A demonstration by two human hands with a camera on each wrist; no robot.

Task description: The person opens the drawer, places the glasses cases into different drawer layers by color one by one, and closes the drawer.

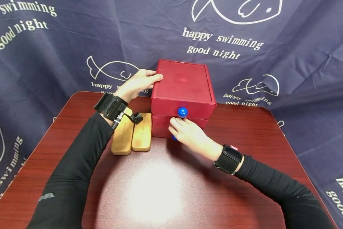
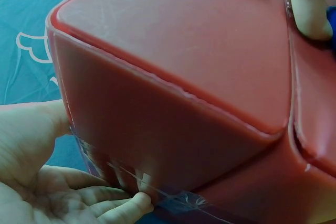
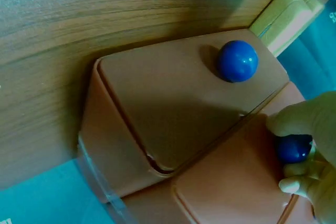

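Observation:
A red two-drawer box (image 1: pixel 185 79) carries a round blue knob on each drawer. My right hand (image 1: pixel 189 135) is at the front, fingers bent around the upper blue knob (image 3: pixel 294 148); in the head view they cover the underside of that knob. Below them the lower blue knob (image 3: pixel 239 61) is untouched. My left hand (image 1: pixel 139 83) rests on the box's back left corner. Its thumb lies over the top edge, and its fairly straight fingers (image 2: pixel 123 208) press the taped left side. Both drawers look closed.
Two yellow oblong cases (image 1: pixel 141 132) lie side by side against the box's left side. A dark red wooden table (image 1: pixel 240 133) bears everything. Behind it hangs a blue printed cloth (image 1: pixel 148 28). Clear tape (image 2: pixel 181 200) runs along the box's rear side.

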